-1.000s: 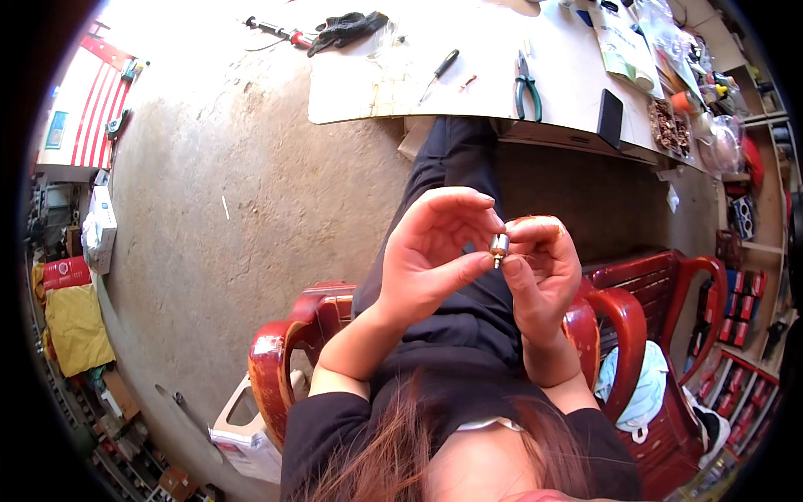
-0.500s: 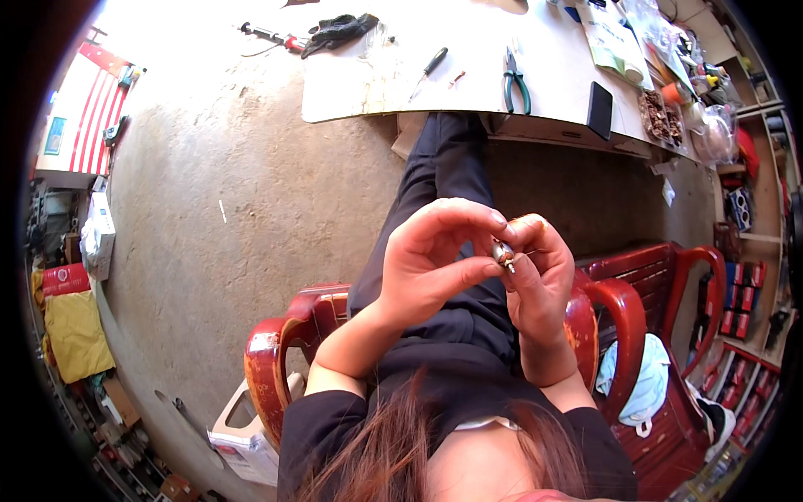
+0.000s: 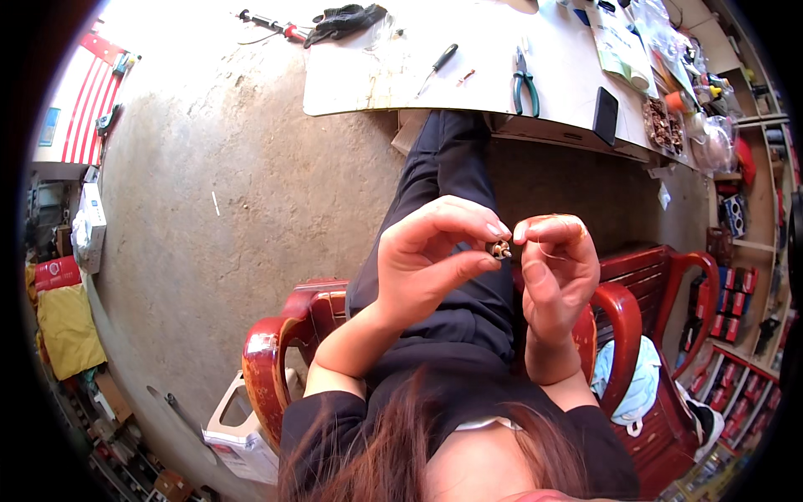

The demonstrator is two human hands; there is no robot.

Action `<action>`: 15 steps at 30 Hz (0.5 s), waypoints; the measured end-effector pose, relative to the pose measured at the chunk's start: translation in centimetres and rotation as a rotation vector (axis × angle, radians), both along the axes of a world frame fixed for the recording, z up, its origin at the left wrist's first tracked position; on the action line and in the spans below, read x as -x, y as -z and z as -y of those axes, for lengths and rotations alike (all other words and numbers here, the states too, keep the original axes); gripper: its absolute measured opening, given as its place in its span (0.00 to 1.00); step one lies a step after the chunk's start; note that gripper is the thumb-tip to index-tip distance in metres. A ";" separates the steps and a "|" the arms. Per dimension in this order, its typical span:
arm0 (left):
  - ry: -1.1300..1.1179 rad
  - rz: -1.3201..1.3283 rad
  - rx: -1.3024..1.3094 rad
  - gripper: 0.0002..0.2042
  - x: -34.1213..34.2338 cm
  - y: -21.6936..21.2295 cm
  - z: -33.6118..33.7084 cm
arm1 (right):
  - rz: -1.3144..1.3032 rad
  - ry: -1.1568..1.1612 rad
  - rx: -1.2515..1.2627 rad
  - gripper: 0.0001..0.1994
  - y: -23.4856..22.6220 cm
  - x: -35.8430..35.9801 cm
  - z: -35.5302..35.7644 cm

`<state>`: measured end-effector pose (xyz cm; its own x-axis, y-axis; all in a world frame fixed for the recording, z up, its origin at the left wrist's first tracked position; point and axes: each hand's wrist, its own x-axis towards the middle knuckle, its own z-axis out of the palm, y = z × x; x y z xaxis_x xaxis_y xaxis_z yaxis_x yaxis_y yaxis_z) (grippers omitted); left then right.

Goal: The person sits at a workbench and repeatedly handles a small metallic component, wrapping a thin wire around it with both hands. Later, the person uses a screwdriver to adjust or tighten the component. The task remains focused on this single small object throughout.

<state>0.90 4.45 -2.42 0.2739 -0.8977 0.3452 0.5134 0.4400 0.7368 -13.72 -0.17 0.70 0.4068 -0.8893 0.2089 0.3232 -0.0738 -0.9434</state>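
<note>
My left hand (image 3: 431, 255) pinches a small motor rotor (image 3: 501, 249) between thumb and fingertips above my lap. The rotor is a short metal cylinder with copper-coloured parts and a thin shaft pointing out. Just right of it, my right hand (image 3: 560, 268) is raised with curled fingers, apart from the rotor. A hair-thin copper wire (image 3: 545, 253) loops at these fingers. Where its ends run is too fine to make out.
On the white table (image 3: 360, 92) ahead lie a screwdriver (image 3: 438, 68), pliers (image 3: 524, 86), a phone (image 3: 605, 115), a black glove (image 3: 345, 23) and a box of copper-coloured parts (image 3: 661, 125). A red wooden chair (image 3: 619, 351) with a light blue mask (image 3: 629, 381) stands at my right.
My right hand has drawn away to the right, off the rotor, and a gap now shows between the hands. The rotor has turned slightly in my left fingers.
</note>
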 end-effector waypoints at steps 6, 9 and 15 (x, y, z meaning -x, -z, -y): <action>-0.004 -0.015 -0.020 0.11 -0.7 0.3 0.1 | -0.052 -0.009 0.083 0.13 -0.3 -0.8 0.5; 0.096 -0.183 -0.115 0.10 -1.1 0.1 -0.1 | -0.081 0.030 0.094 0.11 -0.2 -1.3 1.0; 0.099 -0.244 -0.243 0.11 -1.2 -0.2 -0.1 | -0.127 0.010 0.033 0.10 -0.3 -1.9 1.2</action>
<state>2.15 4.59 -2.23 0.2293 -0.9719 0.0534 0.7187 0.2060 0.6641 -11.85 -1.40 0.98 0.4226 -0.8870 0.1860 0.2006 -0.1086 -0.9736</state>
